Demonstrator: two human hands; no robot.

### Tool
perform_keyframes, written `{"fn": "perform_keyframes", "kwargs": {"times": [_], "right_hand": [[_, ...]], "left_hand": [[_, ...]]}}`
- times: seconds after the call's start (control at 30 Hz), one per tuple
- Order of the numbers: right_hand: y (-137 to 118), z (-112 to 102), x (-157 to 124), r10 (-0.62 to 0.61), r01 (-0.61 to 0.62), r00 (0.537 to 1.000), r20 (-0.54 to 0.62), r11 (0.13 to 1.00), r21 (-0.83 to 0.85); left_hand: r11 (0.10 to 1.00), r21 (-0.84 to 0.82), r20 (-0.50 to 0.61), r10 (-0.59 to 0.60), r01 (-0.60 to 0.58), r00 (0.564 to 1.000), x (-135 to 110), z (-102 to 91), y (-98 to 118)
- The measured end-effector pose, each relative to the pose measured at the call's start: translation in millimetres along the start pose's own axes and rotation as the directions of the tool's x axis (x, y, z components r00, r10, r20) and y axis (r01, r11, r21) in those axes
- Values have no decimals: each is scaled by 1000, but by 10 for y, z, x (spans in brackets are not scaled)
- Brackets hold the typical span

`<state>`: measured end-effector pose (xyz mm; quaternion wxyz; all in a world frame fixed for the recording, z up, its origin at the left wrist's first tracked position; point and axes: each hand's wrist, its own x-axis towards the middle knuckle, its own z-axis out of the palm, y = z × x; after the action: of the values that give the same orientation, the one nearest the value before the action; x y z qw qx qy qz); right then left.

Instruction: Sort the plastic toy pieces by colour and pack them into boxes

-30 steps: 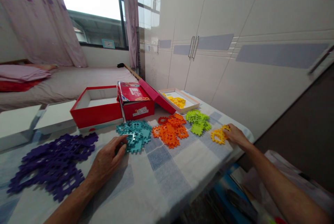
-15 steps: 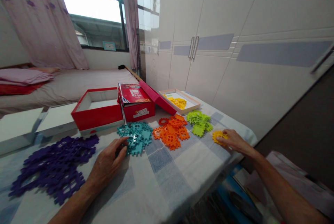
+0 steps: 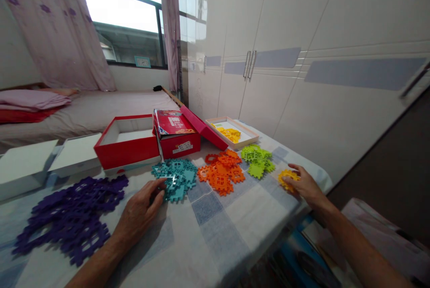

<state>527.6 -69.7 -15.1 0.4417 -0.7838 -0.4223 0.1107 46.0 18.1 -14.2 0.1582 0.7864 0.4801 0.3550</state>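
My left hand (image 3: pixel 143 209) rests at the near left edge of the teal plastic interlocking pieces (image 3: pixel 179 178), fingertips against the pile and thumb a little apart from the index finger. My right hand (image 3: pixel 307 187) is beside a small group of yellow interlocking pieces (image 3: pixel 287 179) near the table's right edge. Its fingers are spread, the upper one raised over the yellow pieces; the underside of that hand is hidden. Between the hands lie orange pieces (image 3: pixel 221 174) and lime green pieces (image 3: pixel 257 160). A wide heap of purple pieces (image 3: pixel 77 212) lies left of my left hand.
Behind the piles stand an open red box (image 3: pixel 126 156), a red printed box (image 3: pixel 181 144) and a slanted red lid (image 3: pixel 204 129). A shallow tray (image 3: pixel 248 141) holds more yellow pieces. White boxes (image 3: pixel 27 162) sit far left. A checked cloth (image 3: pixel 235 212) covers the table.
My right hand's fingers have spread and its upper finger has lifted, uncovering more of the yellow pieces. My left hand stays at the teal pile. The view has tilted slightly.
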Motion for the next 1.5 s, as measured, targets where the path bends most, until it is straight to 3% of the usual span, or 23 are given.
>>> {"fn": "perform_keyframes", "kwargs": {"times": [0.1,0.23,0.4,0.47,0.53,0.57,0.63,0.67,0.7,0.73,0.8,0.93,1.07,1.17,1.3,1.5], "right_hand": [[-178,7,157,34,-37,999,19,973,228],[-801,281,591,-29,-14,995,93,902,432],[-1624,795,1176,-39,58,998,-56,919,390],[-1783,976,1218,-60,95,992,-109,927,362],[-1851,1152,1092,-203,209,978,-53,917,339],[-1861,1237,978,-327,296,945,34,892,342],[-1858,1392,709,-580,487,786,216,795,363],[-1852,1459,580,-667,571,696,267,739,358],[-1849,1519,471,-717,638,637,283,696,329],[-1848,1572,390,-741,689,614,272,671,272],[-1856,1664,318,-732,723,645,219,677,136],[-1889,1813,406,-604,611,773,193,791,28],[-1916,1892,535,-493,488,838,232,869,83],[-1918,1872,659,-445,408,888,120,880,242],[-1868,1763,944,-201,206,976,-79,753,625],[-1630,1592,1402,49,82,990,-131,554,828]], "left_hand": [[1000,-5,3,-4,4,1000,-4,-2,6],[1000,-12,-4,-13,13,1000,-4,6,-6],[1000,-14,-10,-1,0,1000,4,8,-22],[1000,-22,-14,0,0,1000,8,4,-12],[1000,-28,-13,-4,3,1000,10,1,2],[1000,-31,-11,-7,6,1000,10,0,8],[999,-40,-8,-13,13,1000,6,0,17],[999,-42,-8,-16,15,1000,3,0,19],[999,-43,-8,-19,18,1000,1,1,20],[999,-41,-8,-21,21,1000,-1,1,20],[999,-33,-6,-24,24,1000,0,1,18],[1000,-23,-3,-12,12,1000,7,-1,10],[1000,-29,-15,-4,4,1000,5,4,-12],[999,-45,-35,-2,1,999,3,9,-17],[999,-47,-44,3,-5,999,6,7,2],[999,-36,-51,12,-14,999,-2,-1,21]]}}
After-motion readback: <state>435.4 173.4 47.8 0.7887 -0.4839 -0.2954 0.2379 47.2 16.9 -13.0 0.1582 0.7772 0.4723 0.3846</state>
